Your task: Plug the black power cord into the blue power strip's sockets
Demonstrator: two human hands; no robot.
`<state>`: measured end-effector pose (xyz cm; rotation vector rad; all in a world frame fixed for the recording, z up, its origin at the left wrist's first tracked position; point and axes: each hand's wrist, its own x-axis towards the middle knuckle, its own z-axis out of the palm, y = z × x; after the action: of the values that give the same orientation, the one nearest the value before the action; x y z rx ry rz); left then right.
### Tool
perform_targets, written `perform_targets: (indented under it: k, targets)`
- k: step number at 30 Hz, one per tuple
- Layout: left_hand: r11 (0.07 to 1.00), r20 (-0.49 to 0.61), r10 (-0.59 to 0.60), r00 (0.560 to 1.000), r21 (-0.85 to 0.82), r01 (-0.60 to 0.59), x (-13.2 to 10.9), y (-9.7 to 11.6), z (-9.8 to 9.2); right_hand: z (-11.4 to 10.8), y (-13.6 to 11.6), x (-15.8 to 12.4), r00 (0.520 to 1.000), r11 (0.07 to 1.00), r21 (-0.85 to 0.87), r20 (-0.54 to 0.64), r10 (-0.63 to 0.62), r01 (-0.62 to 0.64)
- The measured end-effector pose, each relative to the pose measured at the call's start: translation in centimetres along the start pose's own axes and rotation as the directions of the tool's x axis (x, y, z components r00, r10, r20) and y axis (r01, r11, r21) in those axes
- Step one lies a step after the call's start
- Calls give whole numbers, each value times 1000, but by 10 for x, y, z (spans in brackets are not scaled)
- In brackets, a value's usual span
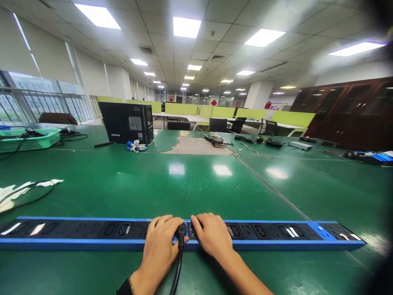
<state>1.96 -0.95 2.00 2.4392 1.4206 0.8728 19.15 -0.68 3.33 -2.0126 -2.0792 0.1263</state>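
Observation:
A long blue power strip (123, 244) with black sockets lies across the green table in front of me. My left hand (162, 241) is closed around a black power plug (181, 232), which sits at the strip's middle; whether it is fully seated cannot be seen. From the plug a black cord (177, 270) runs down toward me. Just right of the plug, my right hand (211, 233) rests over the strip with its fingers bent across the far edge. The fingertips and the sockets under both hands are hidden.
Farther back on the green table (147, 180) stand a black computer case (123, 121), blue-and-white gloves (136, 146) and a green basket (39, 141). Loose electronic parts (216, 141) lie at the back. White scraps and a cable (33, 200) are at left.

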Motion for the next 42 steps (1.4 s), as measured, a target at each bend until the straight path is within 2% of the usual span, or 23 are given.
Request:
perform_targets:
  k: [3, 6, 10, 15, 25, 31, 34, 36, 39, 42]
  targets:
    - [998, 2, 31, 1000, 56, -31, -5, -9, 0, -8, -2, 3, 997, 998, 54, 73, 40, -44]
    - [980, -29, -51, 998, 190, 56, -9, -22, 0, -17, -12, 15, 985, 989, 105, 150, 85, -101]
    - [959, -8, -100, 995, 266, 98, -11, -32, -1, -22, -48, 33, 980, 989, 116, 186, 71, -94]
    - [962, -23, -88, 996, 257, 91, -12, -28, -3, -16, -89, 40, 977, 996, 71, 208, 45, -61]
    - [965, -3, -92, 996, 244, 90, -12, -31, 2, -6, -91, 35, 991, 997, 16, 114, 71, -73]
    - [973, -19, -76, 997, 219, 79, -13, -31, 1, -1, -92, 27, 994, 993, 69, 55, 94, -97]
    - [986, -24, -2, 1000, 168, 6, -14, -30, -2, -4, -79, 30, 995, 971, 225, 70, 72, -86]
    - [990, -13, 50, 999, 133, -48, -14, -27, -5, -11, -58, 34, 997, 948, 314, 71, 40, -60]
    - [986, 31, 145, 989, 80, -147, -12, -20, -5, -22, -7, 34, 997, 945, 319, 47, 66, -77]
    - [980, 39, 197, 980, 29, -198, -9, -14, -2, -27, 49, 22, 982, 953, 238, 19, 190, -189]
